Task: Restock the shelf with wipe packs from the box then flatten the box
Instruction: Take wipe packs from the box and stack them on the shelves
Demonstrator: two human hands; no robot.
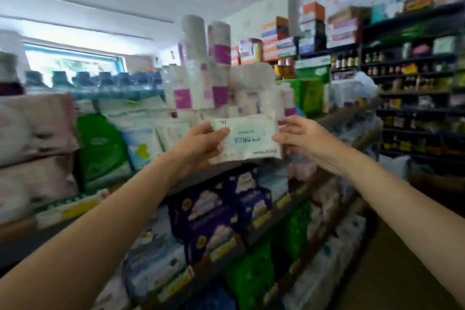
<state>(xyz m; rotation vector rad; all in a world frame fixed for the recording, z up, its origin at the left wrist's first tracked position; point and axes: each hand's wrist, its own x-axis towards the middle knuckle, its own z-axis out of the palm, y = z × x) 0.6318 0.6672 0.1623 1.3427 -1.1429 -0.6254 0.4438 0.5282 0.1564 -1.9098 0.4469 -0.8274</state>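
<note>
Head view: the wipe pack [247, 139] is held up in front of the shelf [251, 162], at its upper tier. The left hand [201, 145] grips its left end, thumb on top. The right hand [302, 139] pinches its right end. Toilet rolls [201, 85] stand behind.

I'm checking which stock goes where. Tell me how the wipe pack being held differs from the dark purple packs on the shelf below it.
The wipe pack is white and pale green; the purple packs are dark with pinkish pictures. The wipe pack is held up in the air, the left hand and right hand each gripping an end; the purple packs sit stacked on a shelf. The wipe pack's print reads upside down; blur hides the purple packs' print. Both look like soft wrapped packs.
</note>
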